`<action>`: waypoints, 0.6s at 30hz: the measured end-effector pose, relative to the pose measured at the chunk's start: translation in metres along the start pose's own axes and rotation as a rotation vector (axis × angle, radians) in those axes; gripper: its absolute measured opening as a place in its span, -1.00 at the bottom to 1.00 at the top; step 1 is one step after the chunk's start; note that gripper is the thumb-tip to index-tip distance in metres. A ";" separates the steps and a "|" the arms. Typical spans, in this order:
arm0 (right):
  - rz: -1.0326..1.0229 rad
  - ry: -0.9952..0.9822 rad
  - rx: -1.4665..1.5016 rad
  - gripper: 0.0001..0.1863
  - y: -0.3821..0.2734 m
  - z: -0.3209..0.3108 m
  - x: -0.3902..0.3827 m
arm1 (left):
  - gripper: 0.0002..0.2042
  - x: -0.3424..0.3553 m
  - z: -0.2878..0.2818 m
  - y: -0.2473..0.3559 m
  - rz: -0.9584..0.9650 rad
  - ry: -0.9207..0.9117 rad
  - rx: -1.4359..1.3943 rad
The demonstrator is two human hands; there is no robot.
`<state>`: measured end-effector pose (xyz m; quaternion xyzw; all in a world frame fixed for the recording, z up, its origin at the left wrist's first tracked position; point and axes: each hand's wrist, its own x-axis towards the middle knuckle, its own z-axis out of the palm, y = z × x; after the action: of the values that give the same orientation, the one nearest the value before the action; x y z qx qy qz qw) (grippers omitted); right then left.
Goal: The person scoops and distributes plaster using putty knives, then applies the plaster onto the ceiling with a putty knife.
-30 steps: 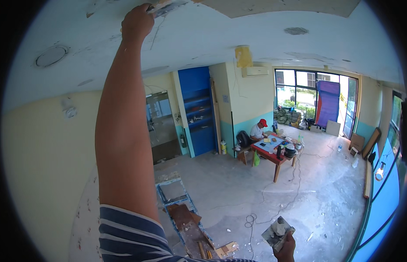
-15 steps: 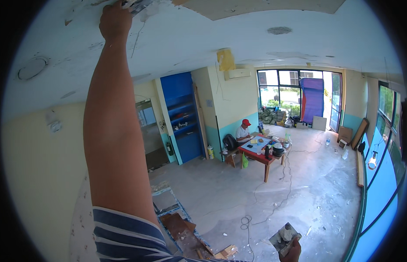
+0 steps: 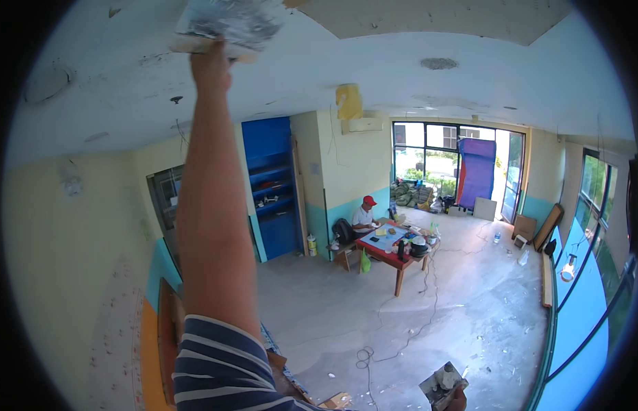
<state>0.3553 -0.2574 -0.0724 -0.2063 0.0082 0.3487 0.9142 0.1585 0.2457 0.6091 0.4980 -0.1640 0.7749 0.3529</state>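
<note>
My left arm, in a blue-and-white striped sleeve, stretches up to the white ceiling (image 3: 374,75). My left hand (image 3: 213,68) is closed on a wide putty knife (image 3: 230,22), whose broad, smeared blade lies at the ceiling and is blurred by motion. Low at the right, my right hand (image 3: 458,399) grips a square grey plate (image 3: 432,392) from its near side. A whitish lump of putty (image 3: 447,377) sits on that plate; most of the right hand's fingers are hidden.
Far below, a person in a red cap (image 3: 364,214) sits at a red table (image 3: 396,264) covered with items. Cables (image 3: 365,356) trail over the floor. Boards (image 3: 336,401) lie beneath me. A yellow piece (image 3: 348,101) hangs from the ceiling; windows (image 3: 593,205) line the right.
My left hand and the putty knife have moved right and slightly down in view, showing more of the blade. The room has shifted left in view. The plate stays low at the right.
</note>
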 end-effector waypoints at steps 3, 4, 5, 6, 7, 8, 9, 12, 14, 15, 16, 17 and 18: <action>-0.014 0.125 -0.024 -0.45 -0.005 0.023 -0.010 | -0.62 -0.005 0.032 -0.023 -0.285 -0.007 -0.266; -0.024 0.137 -0.016 -0.45 -0.007 0.031 -0.014 | -0.62 -0.008 0.046 -0.031 -0.290 -0.005 -0.282; -0.041 0.142 -0.016 -0.45 -0.008 0.019 -0.014 | -0.62 -0.011 0.060 -0.039 -0.300 -0.024 -0.450; -0.052 -0.037 0.044 -0.45 -0.011 -0.005 -0.013 | -0.62 -0.012 0.074 -0.047 -0.312 -0.043 -0.624; -0.060 -0.219 0.099 -0.45 -0.012 -0.009 -0.016 | -0.62 -0.009 0.083 -0.052 -0.320 -0.042 -0.644; -0.082 -0.211 0.097 -0.45 -0.014 -0.013 -0.019 | -0.63 -0.004 0.095 -0.056 -0.314 -0.079 -0.707; -0.087 -0.189 0.162 -0.45 -0.016 -0.002 -0.031 | -0.64 0.001 0.106 -0.063 -0.309 -0.116 -0.768; -0.118 -0.028 0.158 -0.46 -0.024 0.021 -0.053 | -0.82 0.058 0.112 -0.066 -0.300 -0.240 -0.876; -0.204 0.156 0.091 -0.46 -0.028 0.016 -0.062 | -0.81 0.045 0.135 -0.077 -0.309 -0.208 -0.925; -0.248 0.048 0.114 -0.47 -0.031 -0.001 -0.067 | -0.81 0.030 0.152 -0.083 -0.353 -0.211 -0.925; -0.267 -0.070 0.137 -0.47 -0.034 -0.009 -0.070 | -0.81 0.023 0.162 -0.080 -0.386 -0.217 -0.905; -0.283 -0.072 0.137 -0.48 -0.038 -0.017 -0.075 | -0.82 0.021 0.171 -0.074 -0.729 -0.049 -1.021; -0.288 -0.087 0.147 -0.48 -0.039 -0.017 -0.076 | -0.82 0.011 0.178 -0.073 -0.733 -0.052 -1.030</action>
<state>0.3251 -0.3387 -0.0612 -0.1226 -0.0357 0.2214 0.9668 0.3240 0.1932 0.6919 0.3069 -0.3434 0.4131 0.7856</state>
